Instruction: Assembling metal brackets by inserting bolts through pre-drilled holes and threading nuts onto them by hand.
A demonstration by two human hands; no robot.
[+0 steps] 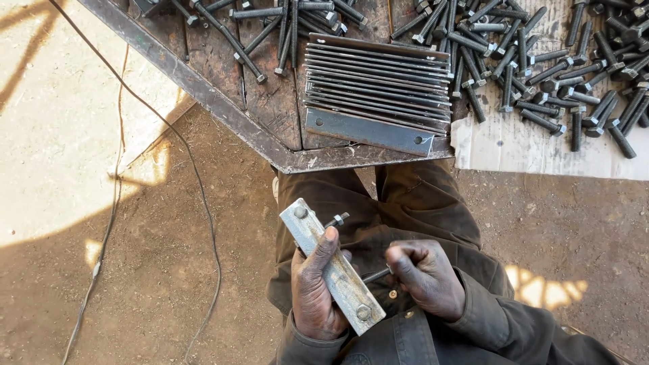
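Observation:
My left hand point(315, 287) grips a flat grey metal bar point(336, 270) over my lap, thumb pressed along its face. The bar has a bolt head at each end, and one bolt's shaft point(336, 219) sticks out behind its upper end. My right hand point(424, 277) is closed around the shaft of the lower bolt point(376, 274), just right of the bar. Ahead on the workbench lies a stack of similar flat metal bars point(377, 94) standing on edge, with one lying flat at the front.
The worn wooden workbench with a steel edge point(223, 108) carries many loose long bolts point(541, 67), some on a sheet of cardboard point(514, 145). A thin cable point(196, 182) trails over the dirt floor at left.

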